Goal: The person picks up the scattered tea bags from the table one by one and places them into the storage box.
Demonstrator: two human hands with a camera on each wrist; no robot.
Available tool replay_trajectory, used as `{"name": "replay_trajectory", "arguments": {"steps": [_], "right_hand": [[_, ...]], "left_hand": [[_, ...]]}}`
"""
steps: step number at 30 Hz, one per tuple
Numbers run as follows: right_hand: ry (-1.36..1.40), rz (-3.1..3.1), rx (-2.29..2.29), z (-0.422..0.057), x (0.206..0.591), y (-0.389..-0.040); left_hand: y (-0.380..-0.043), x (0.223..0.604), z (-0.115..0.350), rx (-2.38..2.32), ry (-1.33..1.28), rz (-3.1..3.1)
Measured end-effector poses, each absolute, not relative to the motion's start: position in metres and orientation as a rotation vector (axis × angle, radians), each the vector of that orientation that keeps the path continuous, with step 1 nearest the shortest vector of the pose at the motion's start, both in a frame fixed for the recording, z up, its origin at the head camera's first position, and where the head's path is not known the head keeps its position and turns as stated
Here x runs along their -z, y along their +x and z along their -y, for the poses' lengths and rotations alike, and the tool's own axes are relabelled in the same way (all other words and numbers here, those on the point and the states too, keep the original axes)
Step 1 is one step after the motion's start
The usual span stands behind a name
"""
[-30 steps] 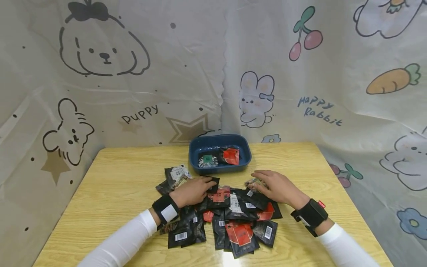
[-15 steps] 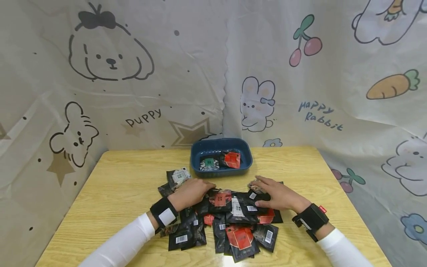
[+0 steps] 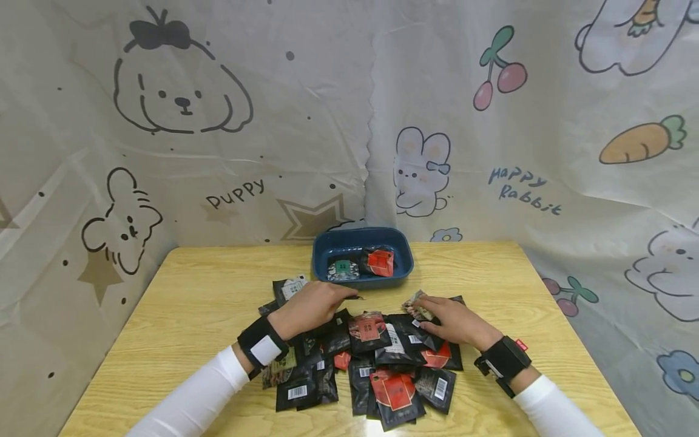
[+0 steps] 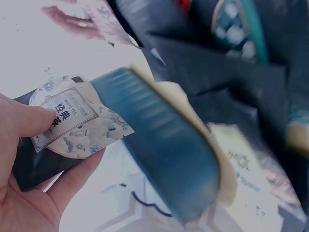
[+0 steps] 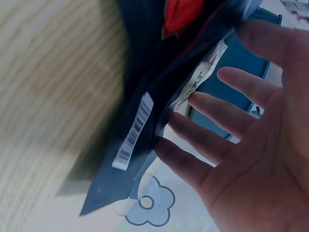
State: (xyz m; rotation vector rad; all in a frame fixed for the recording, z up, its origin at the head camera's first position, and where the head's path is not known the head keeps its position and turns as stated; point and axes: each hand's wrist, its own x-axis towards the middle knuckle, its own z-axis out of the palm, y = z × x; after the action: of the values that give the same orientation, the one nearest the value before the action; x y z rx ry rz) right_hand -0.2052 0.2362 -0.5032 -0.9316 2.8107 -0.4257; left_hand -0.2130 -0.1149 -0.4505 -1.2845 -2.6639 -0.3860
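My left hand [image 3: 310, 308] pinches a white tea sachet [image 4: 77, 123] between thumb and fingers; in the left wrist view its black foil and pale floral label reading "WHITE TEA" show. In the head view that sachet is nearly edge-on, above the pile and in front of the blue basin [image 3: 363, 283]. My right hand [image 3: 461, 321] rests at the pile's right side, its fingertips touching a black sachet [image 5: 130, 145] with a barcode. By those fingers lies a patterned sachet [image 3: 416, 305], partly covered. Two sachets lie inside the basin, one with a green label [image 3: 343, 267], one red [image 3: 380, 263].
Several black tea sachets lie overlapping at the table's middle, among them a red-labelled one [image 3: 367, 328] and a red-fronted one [image 3: 394, 389] nearest me. The wooden table [image 3: 191, 315] meets a printed cloth [image 3: 262, 121] at its back edge.
My left hand has lifted the sachet from the pile's upper middle. The right hand has shifted slightly, its fingers still at the patterned and black sachets. The head view tilted a little.
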Motion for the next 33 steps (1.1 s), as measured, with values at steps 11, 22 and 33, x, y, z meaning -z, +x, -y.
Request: {"name": "replay_trajectory", "arguments": {"steps": [11,22,33], "right_hand": [[-0.972,-2.846,0.43,-0.229,0.507,-0.206],[-1.044,-2.817,0.383,-0.225,0.504,-0.203],[-1.13,-2.933,0.356,-0.225,0.512,-0.2]], "left_hand": [[-0.252,0.431,0.117,0.343,-1.124,2.576],[-0.289,0.436,0.115,0.301,-1.008,2.708],[-0.311,0.461,0.103,0.224,-1.065,2.853]]}}
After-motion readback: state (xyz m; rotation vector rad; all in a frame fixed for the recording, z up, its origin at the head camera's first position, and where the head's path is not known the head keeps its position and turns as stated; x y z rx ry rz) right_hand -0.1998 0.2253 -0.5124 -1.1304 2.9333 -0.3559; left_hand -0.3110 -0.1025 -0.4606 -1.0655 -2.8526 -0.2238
